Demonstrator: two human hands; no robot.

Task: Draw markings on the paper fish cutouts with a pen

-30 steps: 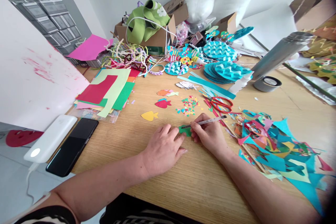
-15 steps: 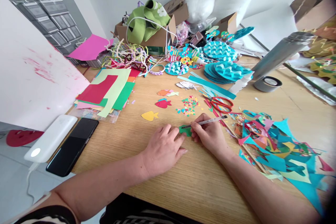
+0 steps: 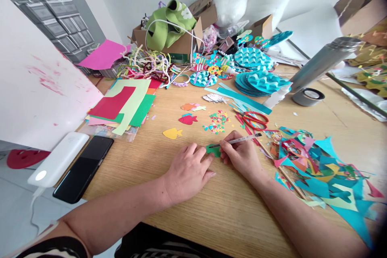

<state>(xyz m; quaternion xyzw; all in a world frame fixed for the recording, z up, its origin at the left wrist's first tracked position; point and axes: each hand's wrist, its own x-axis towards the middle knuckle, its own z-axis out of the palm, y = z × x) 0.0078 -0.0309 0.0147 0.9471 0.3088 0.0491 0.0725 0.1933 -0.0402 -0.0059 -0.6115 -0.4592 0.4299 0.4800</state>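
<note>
In my right hand is a slim pale pen, slanted, its tip down on a small piece of green paper. My left hand rests flat on the table, fingers stretched out, with its fingertips at the left edge of that paper. Part of the green piece is covered by my fingers. Just beyond my hands lie paper fish: a yellow one, a red one, an orange one and a white one. Tiny coloured paper bits are scattered beside them.
Red-handled scissors lie past my right hand. Paper scraps spread along the right, near a steel flask and a glue bottle. To the left are coloured sheets, a phone and a white device.
</note>
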